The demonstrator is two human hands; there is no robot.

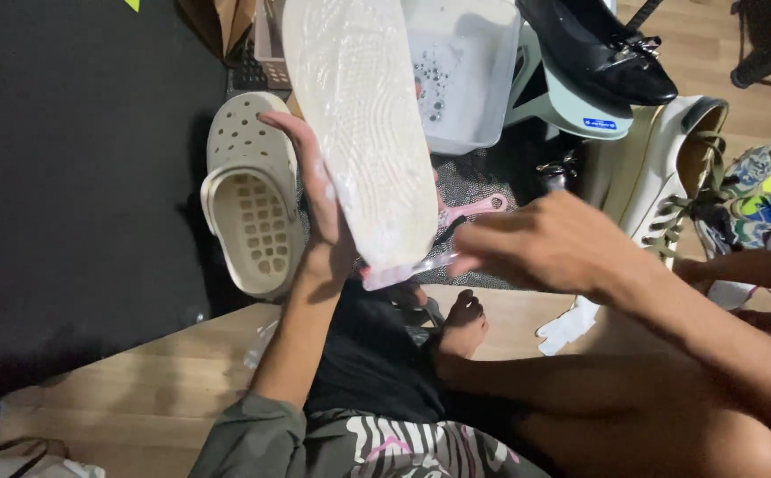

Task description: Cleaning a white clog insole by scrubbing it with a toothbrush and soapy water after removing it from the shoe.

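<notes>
Head view, looking down at a person seated on a wooden floor (138, 389). The left hand (319, 208) grips a white shoe (359, 124) along its left edge, fingers wrapped round the side and thumb hidden behind, so that the ribbed sole faces the camera and is open to work. The shoe is held in the air above the lap, between the two hands. Its long axis runs nearly upright in the picture, leaning a little: the lower end points down toward the person's body, the upper end away toward a clear tub (465, 80). The right hand (545, 243) is closed on a brush (470, 212) with a pink handle, whose head lies against the shoe's lower end; the grip appears to be a narrow pinch, suited to scrubbing, though the fingertips are partly hidden.

Just left of the held shoe a beige clog (253, 204) lies on a dark mat (76, 177), opening upward. Beyond, a black flat (602, 49) rests on a pale green stand; to the right stands a white laced sneaker (669, 186), with colourful sneakers (762, 208) behind it.
</notes>
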